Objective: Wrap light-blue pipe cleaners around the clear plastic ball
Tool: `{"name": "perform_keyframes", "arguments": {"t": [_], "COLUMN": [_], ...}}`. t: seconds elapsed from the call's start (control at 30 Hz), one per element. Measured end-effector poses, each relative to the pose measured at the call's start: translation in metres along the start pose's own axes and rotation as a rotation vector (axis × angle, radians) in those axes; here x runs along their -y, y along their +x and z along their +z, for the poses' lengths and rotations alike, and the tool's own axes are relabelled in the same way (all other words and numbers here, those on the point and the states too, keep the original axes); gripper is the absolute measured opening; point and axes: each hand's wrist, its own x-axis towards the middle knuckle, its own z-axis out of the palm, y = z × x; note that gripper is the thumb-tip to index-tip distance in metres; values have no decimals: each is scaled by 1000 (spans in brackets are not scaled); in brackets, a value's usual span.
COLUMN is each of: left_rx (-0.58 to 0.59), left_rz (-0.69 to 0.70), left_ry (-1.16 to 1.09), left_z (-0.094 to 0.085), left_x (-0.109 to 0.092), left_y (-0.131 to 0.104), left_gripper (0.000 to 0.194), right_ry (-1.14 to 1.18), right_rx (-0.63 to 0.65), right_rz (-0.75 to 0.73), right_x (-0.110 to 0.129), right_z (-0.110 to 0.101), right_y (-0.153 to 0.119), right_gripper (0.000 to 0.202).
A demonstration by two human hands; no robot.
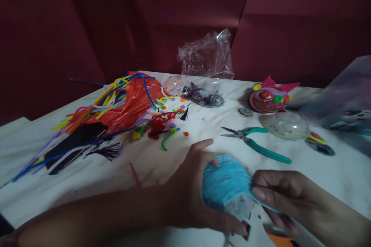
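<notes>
Left hand (191,189) cradles a blue-wrapped ball (227,179) while the right hand (292,197) pinches a blue strand (268,205) at its side.

The ball sits at the near edge of the view, in front of the pliers (242,135); the left hand spans it broadly, thumb below and fingers over the far side, and the right thumb and forefinger close narrowly on the strand where it leaves the ball. A clear patch shows on the ball's lower part, though blur there leaves its material uncertain. The green-handled pliers lie open on the pale table (203,127), near a clear dome (286,126) and a pink-eared figure (269,99). To the left, colourful pipe cleaners (106,98) spread over red plastic (130,104).
</notes>
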Motion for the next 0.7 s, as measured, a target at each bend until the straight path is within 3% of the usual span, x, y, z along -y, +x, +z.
{"name": "perform_keyframes", "arguments": {"t": [0.13,0.23,0.33,0.7], "left_rx": [143,235,253,216], "left_rz": [-216,-137,-54,35], "left_ry": [-7,64,105,62], "left_z": [-9,-14,-14,-13], "left_x": [-19,-24,-23,-19], "left_y": [7,15,17,15], "left_gripper": [95,103,91,77], "right_ry": [12,15,36,27], "right_rx": [18,92,167,152], "right_rz": [5,-16,-31,-4], "right_x": [-2,-4,-6,-12], "right_z": [-2,-5,-8,-7], "right_y": [0,0,2,-2], "right_gripper": [62,64,63,64]}}
